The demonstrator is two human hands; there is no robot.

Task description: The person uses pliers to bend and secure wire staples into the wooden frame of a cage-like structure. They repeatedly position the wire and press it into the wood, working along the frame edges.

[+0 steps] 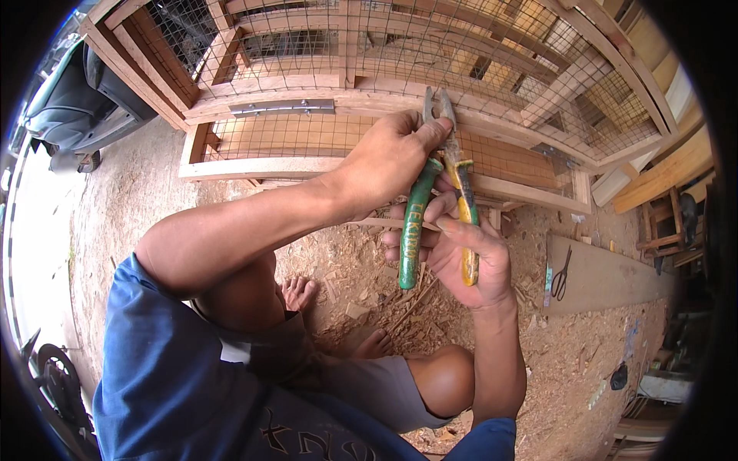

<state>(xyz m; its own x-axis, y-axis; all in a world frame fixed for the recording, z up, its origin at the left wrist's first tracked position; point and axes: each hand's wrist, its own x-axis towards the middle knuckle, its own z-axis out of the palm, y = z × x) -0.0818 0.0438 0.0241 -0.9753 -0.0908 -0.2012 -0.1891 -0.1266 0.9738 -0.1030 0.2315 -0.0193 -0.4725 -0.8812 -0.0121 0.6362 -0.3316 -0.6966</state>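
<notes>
A pair of pliers point(464, 188) with one green and one yellow handle points away from me, its jaws parted and its handles spread. My right hand point(486, 250) holds it from below, with fingers around and between the handles. My left hand point(388, 157) is closed at the head of the pliers, thumb pressed over the metal near the jaws. Anything small in that pinch is hidden. Just beyond the jaws stands a wooden frame point(269, 167) covered with wire mesh point(292, 46). A metal hinge point(283, 107) is fixed along its near rail.
Wood shavings point(415, 319) litter the floor around my bare feet. To the right, scissors point(563, 275) lie on a flat board point(607, 276), near a small wooden stool point(663, 223) and stacked planks point(669, 173). A motor scooter point(92, 100) stands at the far left.
</notes>
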